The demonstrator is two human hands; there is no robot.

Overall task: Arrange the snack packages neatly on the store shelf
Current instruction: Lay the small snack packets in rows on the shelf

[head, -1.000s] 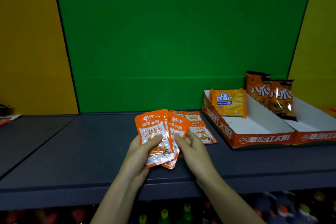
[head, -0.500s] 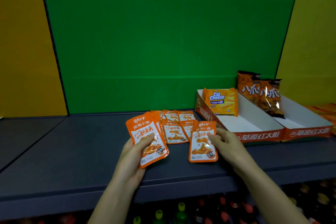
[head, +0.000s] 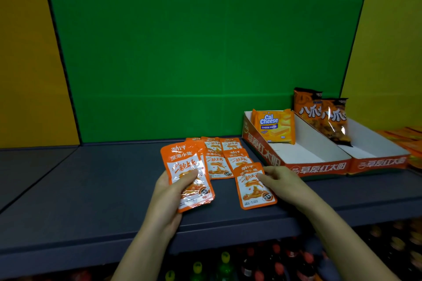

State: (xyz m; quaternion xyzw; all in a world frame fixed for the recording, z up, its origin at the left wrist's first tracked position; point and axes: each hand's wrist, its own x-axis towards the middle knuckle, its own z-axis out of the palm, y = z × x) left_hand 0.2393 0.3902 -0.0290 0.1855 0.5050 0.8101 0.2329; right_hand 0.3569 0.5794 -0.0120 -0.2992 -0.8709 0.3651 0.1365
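Note:
My left hand (head: 170,191) grips a small stack of orange fish-snack packets (head: 186,171) just above the dark grey shelf (head: 96,180), thumb across the front. A single orange packet (head: 252,186) lies flat on the shelf to the right, with the fingers of my right hand (head: 282,180) on its right edge. Behind them, several more orange packets (head: 220,155) lie flat in two rows beside the boxes.
Two orange-and-white display boxes (head: 319,166) stand at the right, one holding a Cal Cheese wafer pack (head: 272,126), the other two dark chip bags (head: 331,118). More orange packs (head: 408,136) lie at the far right. Bottles (head: 225,258) fill the shelf below.
My right hand drew one packet off the stack in my left hand, carried it right and set it flat on the shelf in front of the rows. The left hand kept its stack.

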